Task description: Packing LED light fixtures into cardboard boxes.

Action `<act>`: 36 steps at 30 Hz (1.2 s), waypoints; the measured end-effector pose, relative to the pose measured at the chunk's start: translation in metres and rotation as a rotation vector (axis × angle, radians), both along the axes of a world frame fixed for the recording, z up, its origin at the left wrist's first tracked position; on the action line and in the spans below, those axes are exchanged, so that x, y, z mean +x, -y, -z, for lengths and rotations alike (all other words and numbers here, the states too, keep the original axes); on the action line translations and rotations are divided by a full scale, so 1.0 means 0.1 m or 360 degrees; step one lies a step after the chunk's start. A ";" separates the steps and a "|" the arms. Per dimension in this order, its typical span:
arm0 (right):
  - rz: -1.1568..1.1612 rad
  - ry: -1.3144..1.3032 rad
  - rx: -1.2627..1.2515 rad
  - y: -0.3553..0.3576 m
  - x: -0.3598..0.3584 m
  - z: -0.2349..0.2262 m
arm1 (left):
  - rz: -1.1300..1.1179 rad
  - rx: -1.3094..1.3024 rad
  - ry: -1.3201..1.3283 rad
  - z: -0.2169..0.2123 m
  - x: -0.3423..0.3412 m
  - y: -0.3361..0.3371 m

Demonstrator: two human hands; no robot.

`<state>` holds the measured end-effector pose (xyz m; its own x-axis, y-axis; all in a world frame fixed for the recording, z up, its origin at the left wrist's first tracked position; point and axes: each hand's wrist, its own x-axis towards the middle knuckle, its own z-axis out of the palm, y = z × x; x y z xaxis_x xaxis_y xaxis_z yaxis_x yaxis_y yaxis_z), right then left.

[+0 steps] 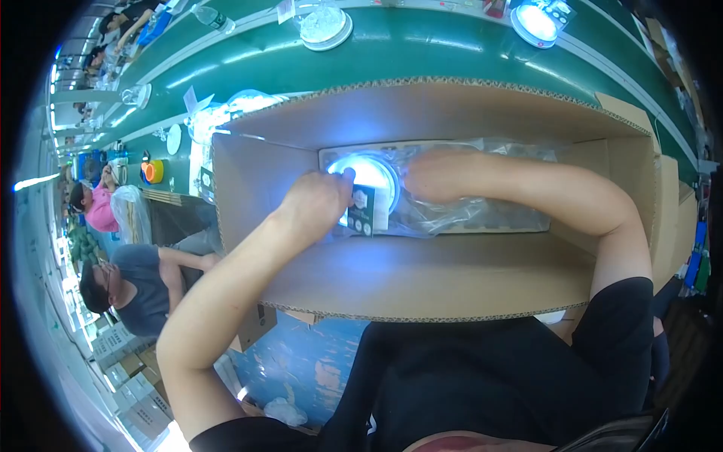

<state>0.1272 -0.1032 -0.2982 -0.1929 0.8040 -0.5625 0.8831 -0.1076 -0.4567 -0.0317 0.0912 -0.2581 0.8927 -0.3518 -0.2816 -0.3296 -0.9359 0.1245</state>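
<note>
Inside a deep open cardboard box [422, 279], a glowing round lamp [379, 175] sits at the left end, partly in a clear plastic bag [444, 217]. A dark printed card [361, 212] hangs over the lamp's near side. My left hand [320, 197] is closed at the lamp's left edge, its fingertips partly lost in the glare. Coming from the right, my right hand [437, 175] is curled into the bag beside the lamp's right edge; its fingertips are mostly hidden. Beneath the bag lies a pale moulded tray [520, 221].
Behind the box runs a green work surface [437, 49] with another round lamp [325, 29] and a lit lamp [535, 24]. A plastic bottle [213, 18] lies at the far left. One person in grey [139, 290] sits at left, near stacked cartons [139, 395].
</note>
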 end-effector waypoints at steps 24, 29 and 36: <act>0.0757 -0.0184 0.0685 -1.33 2.01 -1.39 | 0.0034 -0.0239 -0.0272 -0.34 0.11 0.04; 0.0618 0.0684 0.0637 -2.08 2.98 -0.41 | 0.0115 -0.0363 -0.0485 -0.31 0.24 0.06; 0.1104 0.0762 0.0734 -2.51 3.04 0.29 | 0.0137 -0.0337 -0.0436 -0.24 0.22 -0.03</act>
<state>0.4310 0.1477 -0.3272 0.5772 0.8145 -0.0577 0.7941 -0.5764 -0.1925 -0.0093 0.0940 -0.2342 0.7586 -0.4985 -0.4195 -0.3334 -0.8502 0.4075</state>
